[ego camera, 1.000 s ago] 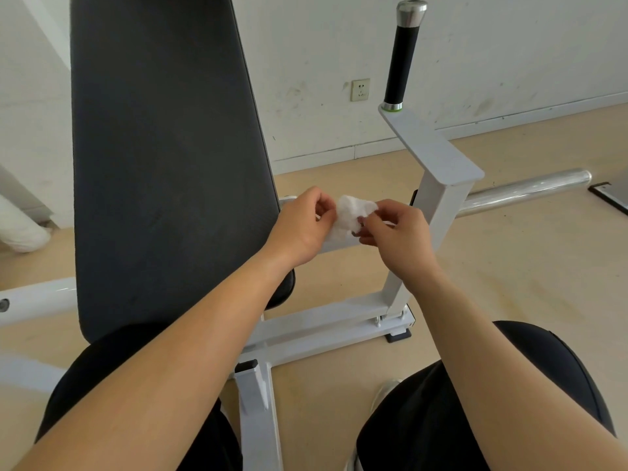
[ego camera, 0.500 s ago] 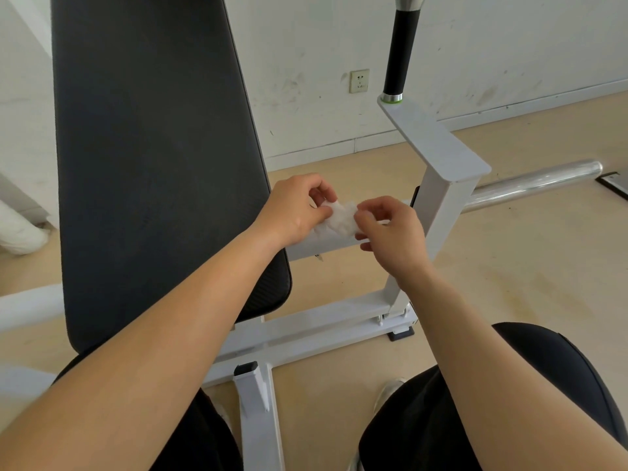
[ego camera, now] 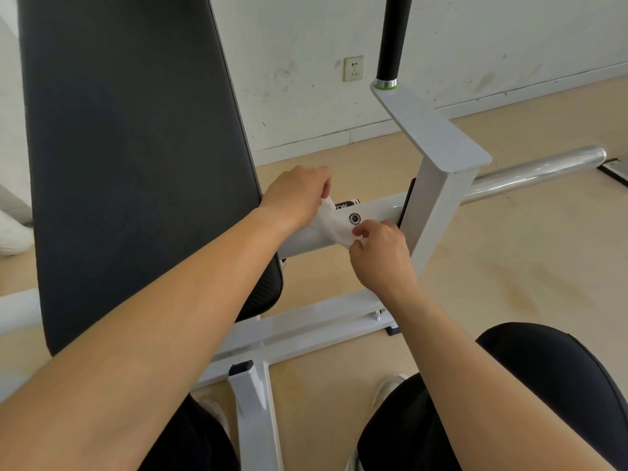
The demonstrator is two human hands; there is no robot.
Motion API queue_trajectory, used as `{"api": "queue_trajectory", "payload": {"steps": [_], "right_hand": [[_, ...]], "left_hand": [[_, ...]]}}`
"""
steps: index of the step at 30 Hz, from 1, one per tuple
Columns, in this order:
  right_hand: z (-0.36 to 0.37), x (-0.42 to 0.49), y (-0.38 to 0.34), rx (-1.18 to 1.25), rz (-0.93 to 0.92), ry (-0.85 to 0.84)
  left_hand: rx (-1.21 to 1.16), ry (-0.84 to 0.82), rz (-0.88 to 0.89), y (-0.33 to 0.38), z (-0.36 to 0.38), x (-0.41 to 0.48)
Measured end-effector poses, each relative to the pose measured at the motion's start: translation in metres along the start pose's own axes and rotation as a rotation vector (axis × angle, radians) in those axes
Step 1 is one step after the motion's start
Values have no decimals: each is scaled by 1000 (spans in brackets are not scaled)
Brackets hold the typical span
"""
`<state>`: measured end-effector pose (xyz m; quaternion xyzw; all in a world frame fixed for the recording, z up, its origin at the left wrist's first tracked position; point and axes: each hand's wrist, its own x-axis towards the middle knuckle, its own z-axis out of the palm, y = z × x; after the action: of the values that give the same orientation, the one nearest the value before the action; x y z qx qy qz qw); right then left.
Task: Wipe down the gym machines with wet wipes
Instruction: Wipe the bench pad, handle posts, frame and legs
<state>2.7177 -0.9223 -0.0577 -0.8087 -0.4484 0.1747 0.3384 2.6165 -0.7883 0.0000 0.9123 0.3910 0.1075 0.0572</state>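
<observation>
Wipe point(ego camera: 334, 227), one; left hand point(ego camera: 295, 198), right hand point(ego camera: 382, 254).

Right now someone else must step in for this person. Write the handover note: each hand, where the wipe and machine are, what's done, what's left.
Left hand: pinches the upper end of the wet wipe.
Right hand: pinches its lower end.
Wipe: stretched between both hands, in front of the white crossbar, beside the black pad.
Done: wipe in hand, partly spread; no wiped surface can be told.
Left: wipe crossbar, pad, handle grip, chrome bar.
</observation>
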Motion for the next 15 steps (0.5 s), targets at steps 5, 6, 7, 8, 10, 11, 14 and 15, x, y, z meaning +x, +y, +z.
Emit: {"api": "queue_trajectory", "payload": {"steps": [5, 6, 7, 8, 10, 11, 14, 15], "right_hand": [[15, -12, -1, -92, 1, -56], [16, -13, -1, -92, 2, -36], [16, -14, -1, -75, 10, -20], [16, -13, -1, -39, 22, -11], [19, -9, 3, 94, 60, 4], [21, -5, 5, 155, 89, 18], [28, 2, 8, 270, 184, 54], [31, 4, 9, 307, 205, 52]], "left_hand": [[140, 4, 20, 4, 16, 1], [145, 11, 19, 2, 18, 2], [145, 18, 17, -1, 20, 3], [145, 18, 16, -3, 22, 3], [99, -20, 20, -4, 24, 4], [50, -59, 20, -2, 25, 3], [-55, -120, 6, 3, 30, 0], [-71, -134, 8, 3, 32, 0]]}}
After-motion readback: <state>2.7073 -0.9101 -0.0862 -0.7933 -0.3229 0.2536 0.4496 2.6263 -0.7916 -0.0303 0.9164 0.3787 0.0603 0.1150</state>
